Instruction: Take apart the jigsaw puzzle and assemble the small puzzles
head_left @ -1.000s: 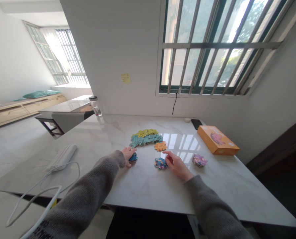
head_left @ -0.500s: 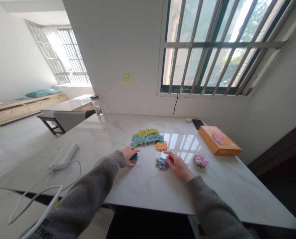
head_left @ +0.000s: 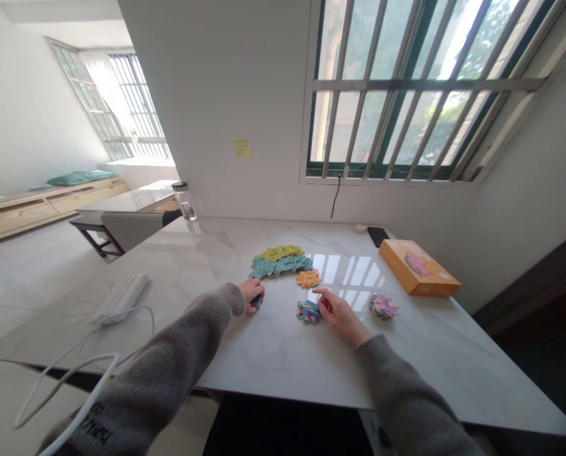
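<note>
since colours look to be sorted here, the teal pile (head_left: pixel 279 268) and orange pile (head_left: pixel 308 278) are kept apart on the marble tabletop (head_left: pixel 273 361), a small dark stack of jigsaw pieces (head_left: pixel 257 301) is gripped by the curled left hand (head_left: pixel 250 296), and the half-open right hand (head_left: pixel 340 315) is held just beside a blue heap (head_left: pixel 308 312).

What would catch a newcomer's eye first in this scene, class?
The bright jigsaw pieces, in yellow, teal, orange and pink groups, stand out mid-way across the white marble table, between the left hand and right hand. To their right lies an orange box, below a large barred window.
</note>
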Available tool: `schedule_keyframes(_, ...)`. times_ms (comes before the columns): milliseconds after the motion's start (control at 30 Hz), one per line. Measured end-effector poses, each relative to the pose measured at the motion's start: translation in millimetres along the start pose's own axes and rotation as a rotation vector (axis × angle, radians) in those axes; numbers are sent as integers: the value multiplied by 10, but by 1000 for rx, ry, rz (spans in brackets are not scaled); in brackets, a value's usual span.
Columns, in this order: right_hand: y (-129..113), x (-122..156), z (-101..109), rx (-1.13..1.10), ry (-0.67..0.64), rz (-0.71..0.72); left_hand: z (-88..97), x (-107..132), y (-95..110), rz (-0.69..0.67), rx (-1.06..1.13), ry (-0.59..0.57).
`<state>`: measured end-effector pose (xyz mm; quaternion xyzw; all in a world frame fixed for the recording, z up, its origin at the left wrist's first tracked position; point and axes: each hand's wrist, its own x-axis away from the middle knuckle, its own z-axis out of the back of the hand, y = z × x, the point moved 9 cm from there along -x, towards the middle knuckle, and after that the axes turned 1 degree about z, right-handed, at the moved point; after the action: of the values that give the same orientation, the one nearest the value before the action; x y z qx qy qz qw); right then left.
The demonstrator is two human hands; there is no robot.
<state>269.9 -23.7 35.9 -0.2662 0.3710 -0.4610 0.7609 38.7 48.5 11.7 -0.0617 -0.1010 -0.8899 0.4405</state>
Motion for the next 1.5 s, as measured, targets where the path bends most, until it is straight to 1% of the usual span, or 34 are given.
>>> schedule_keyframes(133, 24, 3, -3, 6, 4, -7, -6, -11, 75, -66, -20, -17)
schedule_keyframes(267, 43, 6, -8, 13, 4, -7, 7, -31, 127, -103, -28, -32)
schedule_keyframes(367, 35, 6, -9, 14, -2, -10, 32, -9, 134, -96, -34, -47)
schedule_keyframes(467, 13, 3, -1, 8, 1, -8, 109, 65, 141, -43, -32, -26)
schedule_keyframes(533, 1, 1, 6, 8, 6, -7, 203, 125, 223, -25, -24, 46)
schedule_keyframes(567, -3, 1, 11, 10, 9, -7, 253, 153, 302, -35, -18, 98)
schedule_keyframes(667, 1, 0, 20, 25, 16, -6, 337, 199, 661, -128, 23, 268)
schedule_keyframes(733, 17, -2, 24, 40, 23, -2, 297, 182, 928, -221, 86, 343)
schedule_keyframes(767, 28, -3, 24, 49, 24, 0, 267, 158, 1027, -246, 122, 384)
schedule_keyframes(833, 44, -6, 20, 71, 25, 11, 197, 90, 1162, -272, 190, 460)
schedule_keyframes(900, 42, -8, 12, 92, 23, 31, 131, 14, 1231, -283, 247, 519)
schedule_keyframes(967, 28, -9, 3, 109, 16, 51, 72, -59, 1263, -293, 293, 539)
schedule_keyframes(1067, 8, -7, -12, 117, -1, 57, -3, -144, 1269, -298, 355, 514)
schedule_keyframes(1133, 0, -4, -12, 110, -4, 56, -32, -172, 1249, -291, 393, 504)
schedule_keyframes(1200, -5, 0, -10, 98, -4, 59, -35, -171, 1220, -291, 422, 523)
schedule_keyframes(1300, 3, 1, 5, 72, 9, 59, -3, -135, 1181, -317, 459, 582)
schedule_keyframes(1367, 25, -5, 35, 22, 48, 38, 44, -93, 1150, -326, 479, 646)
schedule_keyframes(1433, 61, -16, 41, -76, 77, -5, 100, -41, 1120, -316, 490, 727)
schedule_keyframes(1500, 88, -32, 4, -207, 70, -47, 140, 8, 1116, -302, 485, 799)
